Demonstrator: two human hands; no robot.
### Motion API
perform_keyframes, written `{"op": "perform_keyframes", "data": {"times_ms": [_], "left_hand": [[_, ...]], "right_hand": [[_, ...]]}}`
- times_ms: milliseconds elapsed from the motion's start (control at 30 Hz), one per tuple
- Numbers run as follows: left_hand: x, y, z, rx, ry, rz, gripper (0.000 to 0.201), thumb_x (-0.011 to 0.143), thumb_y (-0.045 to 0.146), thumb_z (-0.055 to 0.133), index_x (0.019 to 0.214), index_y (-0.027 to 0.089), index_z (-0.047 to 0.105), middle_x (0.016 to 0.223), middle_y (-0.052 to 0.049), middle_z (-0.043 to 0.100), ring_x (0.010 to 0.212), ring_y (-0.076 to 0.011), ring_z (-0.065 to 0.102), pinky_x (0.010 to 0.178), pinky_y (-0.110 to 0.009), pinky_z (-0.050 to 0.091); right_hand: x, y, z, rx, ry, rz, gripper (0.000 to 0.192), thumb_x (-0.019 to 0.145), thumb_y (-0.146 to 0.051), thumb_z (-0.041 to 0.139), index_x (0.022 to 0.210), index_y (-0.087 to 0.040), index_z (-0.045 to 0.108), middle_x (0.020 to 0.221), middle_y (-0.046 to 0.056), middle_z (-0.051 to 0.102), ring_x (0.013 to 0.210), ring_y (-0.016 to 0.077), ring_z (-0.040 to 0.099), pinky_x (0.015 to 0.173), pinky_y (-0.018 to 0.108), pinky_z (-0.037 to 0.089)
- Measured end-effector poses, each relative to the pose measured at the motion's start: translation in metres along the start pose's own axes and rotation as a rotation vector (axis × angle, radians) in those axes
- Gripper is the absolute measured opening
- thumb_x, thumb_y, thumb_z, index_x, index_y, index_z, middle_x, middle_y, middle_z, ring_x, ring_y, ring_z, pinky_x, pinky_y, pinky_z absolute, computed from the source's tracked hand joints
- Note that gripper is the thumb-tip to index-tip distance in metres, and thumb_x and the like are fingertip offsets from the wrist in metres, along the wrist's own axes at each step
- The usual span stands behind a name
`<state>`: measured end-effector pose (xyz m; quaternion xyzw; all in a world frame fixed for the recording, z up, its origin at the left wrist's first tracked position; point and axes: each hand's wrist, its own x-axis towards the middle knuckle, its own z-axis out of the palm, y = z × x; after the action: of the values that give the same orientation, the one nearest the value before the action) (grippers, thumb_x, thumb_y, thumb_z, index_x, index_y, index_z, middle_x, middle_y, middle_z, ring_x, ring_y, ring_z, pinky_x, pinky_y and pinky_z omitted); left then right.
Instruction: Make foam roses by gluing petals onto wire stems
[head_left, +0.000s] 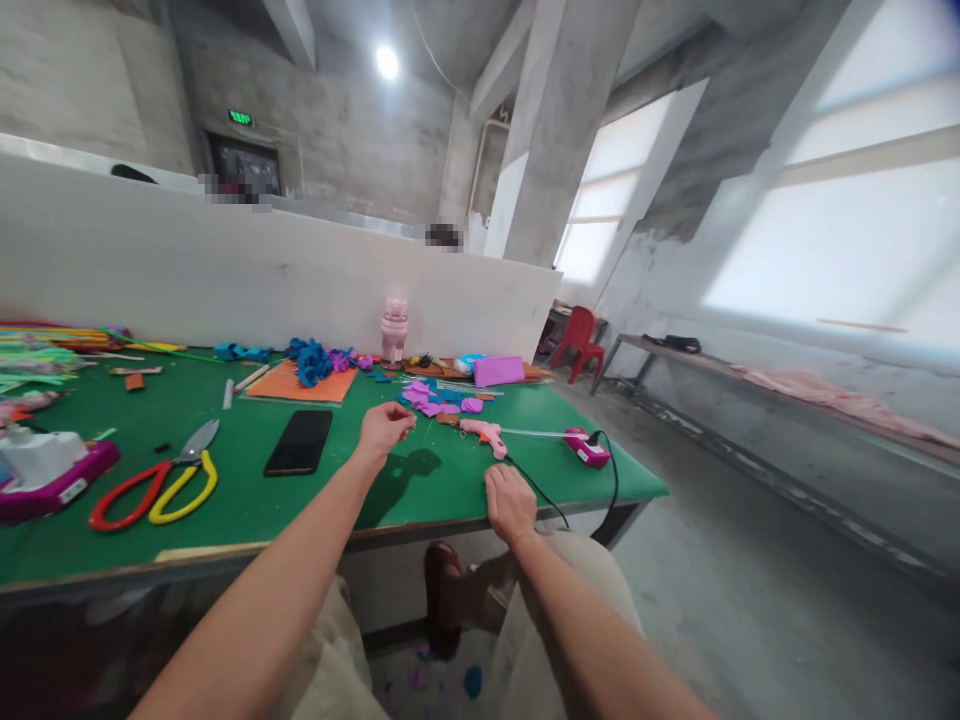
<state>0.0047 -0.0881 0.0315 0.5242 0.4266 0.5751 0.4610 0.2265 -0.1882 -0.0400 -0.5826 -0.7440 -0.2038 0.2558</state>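
My left hand (385, 432) hovers over the green table (450, 490), its fingers pinched together; whatever they hold, if anything, is too small to make out. At the table's front edge rests my right hand (511, 502), fingers curled in and their inside hidden. Just beyond it lies a pink glue gun (484, 434) with a clear glue stick (532, 433) sticking out of its back. Purple paper pieces (424, 398) are scattered past my left hand. A black phone (298, 442) lies left of that hand.
Red-and-yellow-handled scissors (184, 475) and a magenta power strip (67, 485) are at left. Behind stand a pink bottle (394, 330), blue crinkled paper (309, 362) on an orange sheet (300, 390) and a white partition (315, 270). A second magenta socket block (586, 448) trails a black cord at right.
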Motion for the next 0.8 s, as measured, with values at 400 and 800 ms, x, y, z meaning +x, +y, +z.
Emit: {"op": "perform_keyframes", "data": {"times_ms": [400,800], "left_hand": [[-0.005,0.007,-0.002,-0.040,0.109,0.191,0.024,0.052,0.029,0.072,0.067,0.013,0.065,0.054,0.002,0.059,0.050,-0.0097,0.052,0.054,-0.024,0.044],[-0.035,-0.001,0.005,0.296,0.059,0.151,0.022,0.050,0.026,0.071,0.068,0.014,0.066,0.056,-0.001,0.064,0.054,-0.0147,0.058,0.055,-0.025,0.047]], "right_hand": [[0.045,-0.018,0.001,0.645,0.082,0.225,0.017,0.081,-0.031,0.046,0.075,-0.019,0.057,0.077,0.004,0.060,0.071,0.0166,0.051,0.066,0.028,0.037],[0.066,-0.038,-0.004,1.741,-0.010,0.626,0.020,0.062,-0.036,0.065,0.063,-0.016,0.061,0.056,0.000,0.060,0.043,0.0077,0.048,0.042,0.020,0.037]]}}
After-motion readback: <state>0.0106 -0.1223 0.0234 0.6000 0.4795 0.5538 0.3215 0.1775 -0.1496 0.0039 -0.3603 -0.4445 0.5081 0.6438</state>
